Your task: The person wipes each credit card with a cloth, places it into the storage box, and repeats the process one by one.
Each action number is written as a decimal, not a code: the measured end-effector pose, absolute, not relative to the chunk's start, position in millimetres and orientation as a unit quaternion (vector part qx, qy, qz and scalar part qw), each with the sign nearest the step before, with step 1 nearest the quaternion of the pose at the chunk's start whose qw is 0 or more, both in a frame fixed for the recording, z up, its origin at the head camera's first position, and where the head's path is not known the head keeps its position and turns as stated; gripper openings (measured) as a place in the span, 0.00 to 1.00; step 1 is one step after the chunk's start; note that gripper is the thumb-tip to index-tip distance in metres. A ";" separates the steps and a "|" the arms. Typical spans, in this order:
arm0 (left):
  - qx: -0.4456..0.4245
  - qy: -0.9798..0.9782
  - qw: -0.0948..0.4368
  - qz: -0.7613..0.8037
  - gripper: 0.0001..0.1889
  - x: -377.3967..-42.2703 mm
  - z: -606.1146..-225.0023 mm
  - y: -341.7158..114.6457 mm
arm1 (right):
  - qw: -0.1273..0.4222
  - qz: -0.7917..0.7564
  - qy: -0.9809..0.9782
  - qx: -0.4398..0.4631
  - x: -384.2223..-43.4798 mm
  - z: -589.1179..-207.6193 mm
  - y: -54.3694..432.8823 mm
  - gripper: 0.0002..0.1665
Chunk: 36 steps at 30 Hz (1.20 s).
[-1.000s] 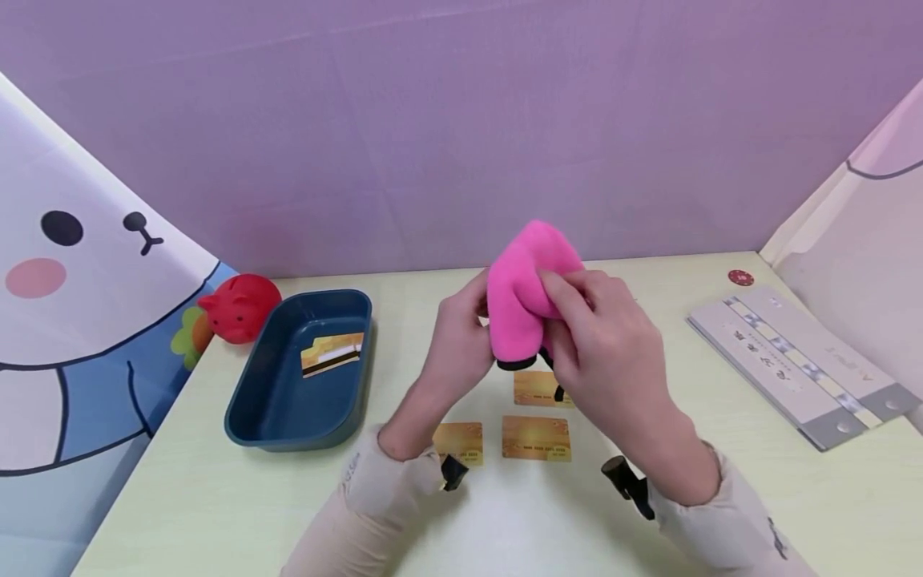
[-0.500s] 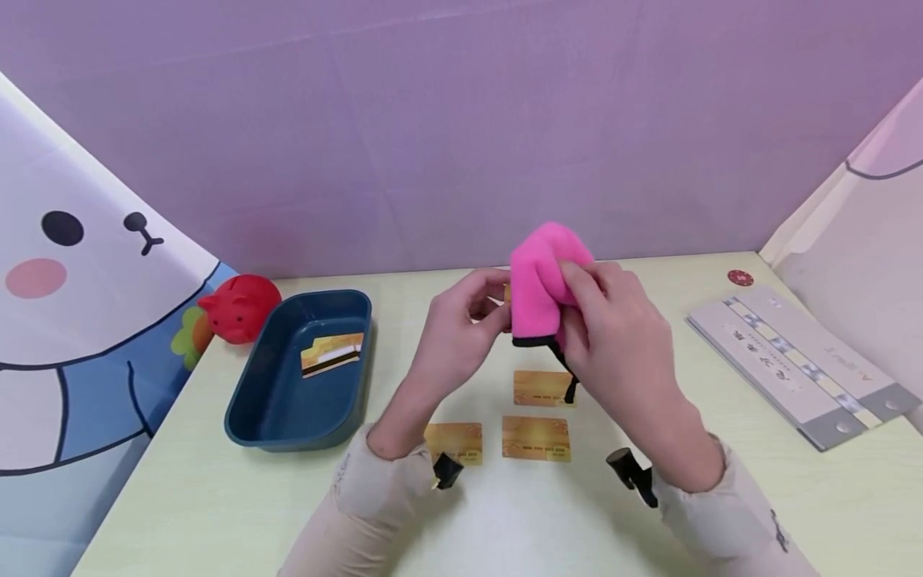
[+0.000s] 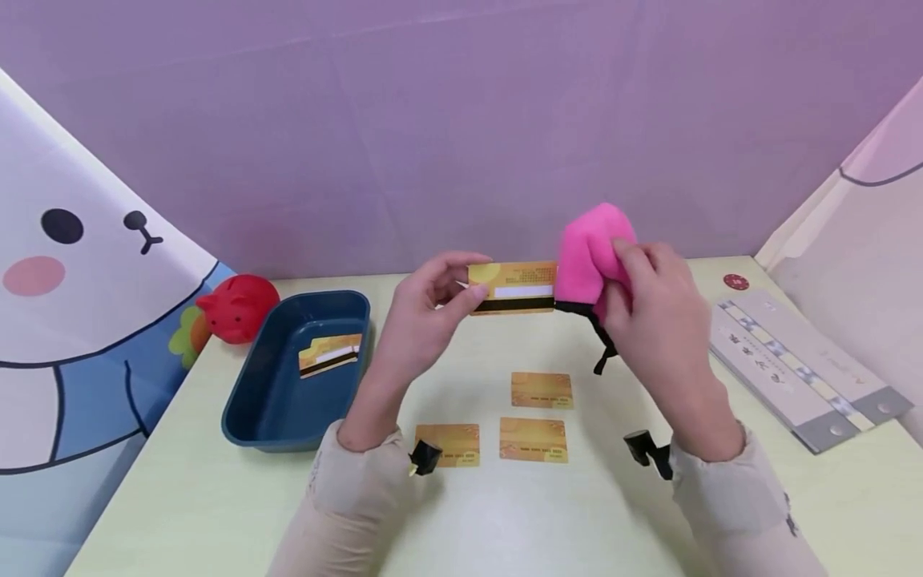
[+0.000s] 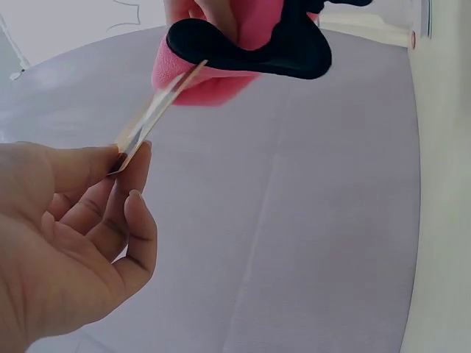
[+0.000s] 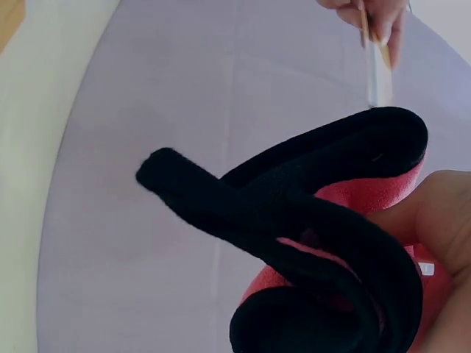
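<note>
My left hand (image 3: 421, 320) pinches a gold bank card (image 3: 515, 276) by its left end, thumb in front and fingers behind. The card's magnetic stripe side faces me, raised over the table. Its right end meets the edge of a pink fleece item with black trim (image 3: 587, 256), which my right hand (image 3: 652, 312) pinches in a fold. A black strap (image 3: 602, 332) dangles from the fleece. In the left wrist view the card (image 4: 151, 118) tilts up to the black edge. The right wrist view shows the trim (image 5: 316, 151) bunched in loops. Three gold cards (image 3: 534, 440) lie below.
A blue tray (image 3: 241, 421) with more gold cards stands at left, beside a red piggy bank (image 3: 238, 308). At right lie a grey folder-like booklet (image 3: 808, 369) and a red chip (image 3: 736, 282). A purple cloth (image 3: 433, 144) hangs behind the table.
The card has come into full view in my left hand, which moved left. My right hand moved right and slightly up with the pink fleece, and the two hands drew apart.
</note>
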<state>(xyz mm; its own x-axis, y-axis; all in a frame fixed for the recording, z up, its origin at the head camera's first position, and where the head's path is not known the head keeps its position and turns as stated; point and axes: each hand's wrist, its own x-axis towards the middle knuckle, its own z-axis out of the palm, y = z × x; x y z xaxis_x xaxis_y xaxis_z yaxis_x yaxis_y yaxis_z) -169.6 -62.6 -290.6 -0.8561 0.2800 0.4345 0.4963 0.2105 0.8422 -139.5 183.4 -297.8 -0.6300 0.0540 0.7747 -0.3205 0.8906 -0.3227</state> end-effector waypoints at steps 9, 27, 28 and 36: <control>-0.236 -0.780 0.113 -0.568 0.15 -174.2 -302.2 -47.9 | 0.464 0.243 -0.843 0.124 -127.2 -289.2 175.3 0.18; -0.254 -0.766 0.123 -0.578 0.07 -166.0 -313.2 -27.0 | 0.455 0.193 -0.833 0.250 -114.8 -300.0 136.5 0.17; -0.250 -0.765 0.119 -0.581 0.07 -165.4 -312.7 -26.5 | 0.452 0.190 -0.836 0.247 -115.2 -300.8 136.2 0.17; -0.238 -0.765 0.121 -0.586 0.15 -162.5 -308.7 -26.2 | 0.454 0.196 -0.841 0.219 -120.3 -302.3 137.4 0.18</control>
